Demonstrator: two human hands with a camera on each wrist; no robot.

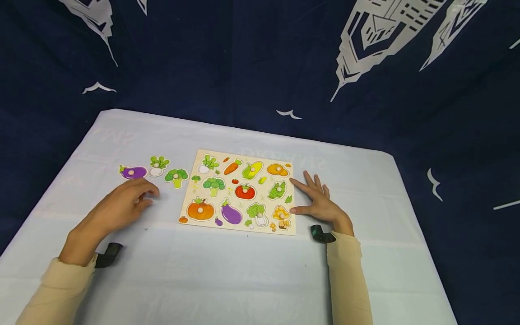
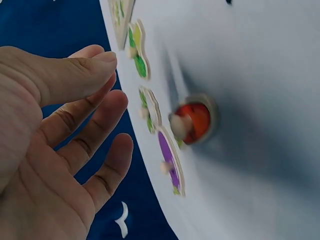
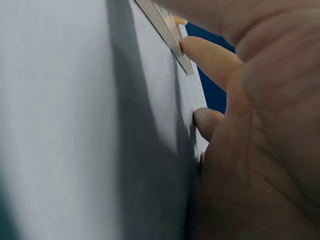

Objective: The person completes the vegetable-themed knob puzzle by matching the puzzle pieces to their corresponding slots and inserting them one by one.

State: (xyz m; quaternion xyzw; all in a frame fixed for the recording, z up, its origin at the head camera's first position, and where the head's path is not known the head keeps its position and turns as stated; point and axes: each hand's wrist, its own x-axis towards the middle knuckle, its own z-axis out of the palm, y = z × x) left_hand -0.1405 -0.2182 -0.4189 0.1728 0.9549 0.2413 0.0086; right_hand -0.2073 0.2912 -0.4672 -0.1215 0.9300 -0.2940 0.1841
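My left hand (image 1: 122,205) hovers over the table left of the board, fingers loosely bent and holding nothing. Below it, an orange-red knobbed piece (image 2: 196,122) shows in the left wrist view; the hand hides it in the head view. Beyond that hand lie an eggplant piece (image 1: 133,172), a white radish piece (image 1: 156,171) and a broccoli piece (image 1: 176,177). The wooden vegetable puzzle board (image 1: 221,159) is flat at mid-table. With fingers spread, my right hand (image 1: 322,203) touches the board's right edge with thumb and index finger.
Knobbed pieces sit in the board, among them a tomato (image 1: 245,192), a pumpkin (image 1: 200,210) and a mushroom (image 1: 281,213). A white cloth (image 1: 260,280) covers the table. Behind hangs a dark blue curtain (image 1: 227,58). Each wrist carries a black device (image 1: 109,255).
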